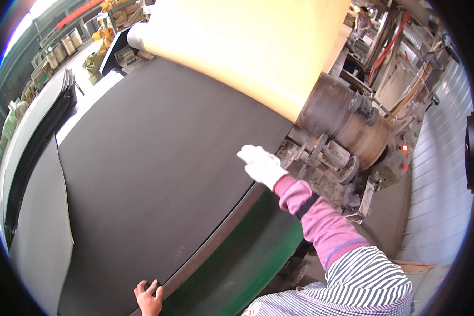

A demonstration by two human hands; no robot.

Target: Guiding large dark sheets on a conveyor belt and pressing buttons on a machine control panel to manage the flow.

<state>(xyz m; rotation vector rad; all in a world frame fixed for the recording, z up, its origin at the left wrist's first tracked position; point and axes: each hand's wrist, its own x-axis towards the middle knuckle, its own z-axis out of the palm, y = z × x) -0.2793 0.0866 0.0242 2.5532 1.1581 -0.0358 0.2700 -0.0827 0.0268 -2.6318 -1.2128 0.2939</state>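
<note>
A wide black sheet (158, 168) lies flat on a green-sided machine bed (247, 263) and runs up under a large cream-yellow roller (247, 47). My right hand (259, 164), in a white glove with a pink sleeve, rests flat on the sheet's right edge just below the roller's end. It holds nothing. At the bottom of the view my bare left hand (148, 298) has its fingers curled over the sheet's near edge.
A rusty drum with gears and shafts (342, 131) stands just right of my right hand, with red indicator lights (404, 148) beyond. Stacked dark sheets (42, 137) lie at the left. A corrugated metal wall (442, 184) is on the right, and another person (362, 21) stands far back.
</note>
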